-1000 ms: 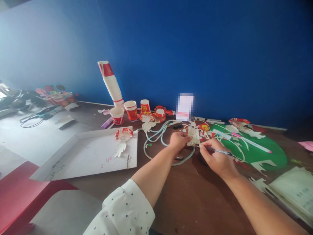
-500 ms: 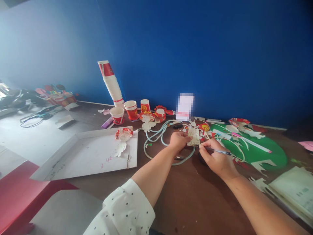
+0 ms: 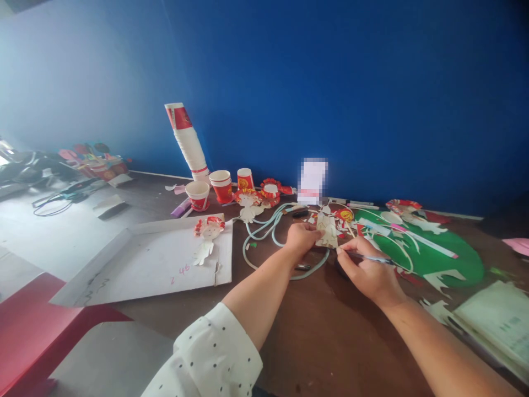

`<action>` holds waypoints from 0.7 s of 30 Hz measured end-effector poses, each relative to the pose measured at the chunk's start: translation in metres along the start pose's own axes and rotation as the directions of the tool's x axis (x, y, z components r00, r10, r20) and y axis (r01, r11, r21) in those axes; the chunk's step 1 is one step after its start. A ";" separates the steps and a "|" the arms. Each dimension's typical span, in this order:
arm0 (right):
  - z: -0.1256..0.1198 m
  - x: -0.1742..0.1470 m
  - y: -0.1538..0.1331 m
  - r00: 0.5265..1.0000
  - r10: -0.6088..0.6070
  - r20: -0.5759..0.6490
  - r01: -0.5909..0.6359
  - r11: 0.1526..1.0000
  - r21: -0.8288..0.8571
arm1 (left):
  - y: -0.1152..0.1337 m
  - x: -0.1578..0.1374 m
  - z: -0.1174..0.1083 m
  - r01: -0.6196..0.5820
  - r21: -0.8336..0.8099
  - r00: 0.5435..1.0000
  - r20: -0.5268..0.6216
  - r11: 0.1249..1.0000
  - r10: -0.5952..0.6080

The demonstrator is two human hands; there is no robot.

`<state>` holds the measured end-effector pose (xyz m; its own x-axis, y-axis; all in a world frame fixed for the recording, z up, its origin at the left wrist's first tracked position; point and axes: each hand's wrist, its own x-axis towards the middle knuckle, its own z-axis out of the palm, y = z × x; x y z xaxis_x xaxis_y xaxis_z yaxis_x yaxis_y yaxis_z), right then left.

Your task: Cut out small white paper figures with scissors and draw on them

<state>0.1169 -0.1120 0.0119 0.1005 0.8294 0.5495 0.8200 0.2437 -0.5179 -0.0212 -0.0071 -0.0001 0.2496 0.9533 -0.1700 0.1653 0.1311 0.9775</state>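
My left hand (image 3: pixel 303 239) grips the left edge of a small piece of pale paper (image 3: pixel 328 231) with drawn lines on it, thumb and fingers closed. In my right hand (image 3: pixel 367 267) is a pen (image 3: pixel 370 257), pinched between thumb and fingers, its tip end close to the paper's lower right corner. Whether the tip touches the paper I cannot tell. Under and around my left hand runs a coiled pale blue cable (image 3: pixel 252 262). Red and white paper scraps (image 3: pixel 341 223) lie just behind the paper.
A white box lid (image 3: pixel 152 264) holding a cut-out paper figure (image 3: pixel 205 249) lies at left. Behind it stand paper cups (image 3: pixel 222 186) and a tall leaning cup stack (image 3: pixel 190 146). At right are a green round sheet (image 3: pixel 458 253), markers (image 3: pixel 427 241) and a book (image 3: pixel 496 317).
My right hand and the pen have shifted very slightly. The paper is tilted a little differently in my left hand, which has hardly moved.
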 end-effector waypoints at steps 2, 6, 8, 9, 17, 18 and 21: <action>-0.002 -0.001 0.000 1.000 -0.005 -0.016 0.005 1.000 0.003 | 0.001 -0.001 0.000 0.009 0.001 1.000 -0.013 1.000 -0.009; -0.005 0.000 0.004 0.994 -0.027 -0.101 0.026 1.000 -0.016 | 0.002 -0.002 0.000 0.017 -0.022 1.000 -0.007 1.000 -0.017; -0.005 0.001 0.006 0.991 -0.027 -0.133 0.024 0.999 -0.022 | 0.002 -0.003 0.000 0.013 -0.032 1.000 0.004 0.999 -0.013; -0.005 0.002 0.008 0.989 -0.023 -0.143 0.020 0.999 -0.026 | 0.003 -0.003 0.000 0.012 -0.034 1.000 0.006 0.999 -0.012; -0.005 0.003 0.010 0.986 -0.013 -0.168 0.002 0.998 -0.064 | -0.001 -0.002 0.003 0.012 -0.092 1.000 0.015 0.996 -0.010; -0.005 0.003 0.010 0.986 -0.015 -0.168 0.004 0.998 -0.066 | -0.001 -0.002 0.003 0.015 -0.109 1.000 0.019 0.994 -0.013; -0.004 0.002 0.011 0.987 -0.017 -0.159 0.008 0.998 -0.055 | -0.001 -0.001 0.004 0.027 -0.148 0.999 0.031 0.989 -0.022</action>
<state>0.1282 -0.1095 0.0100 0.1751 0.7346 0.6555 0.8503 0.2227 -0.4768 -0.0182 -0.0094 -0.0014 0.2757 0.9411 -0.1956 0.0285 0.1955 0.9803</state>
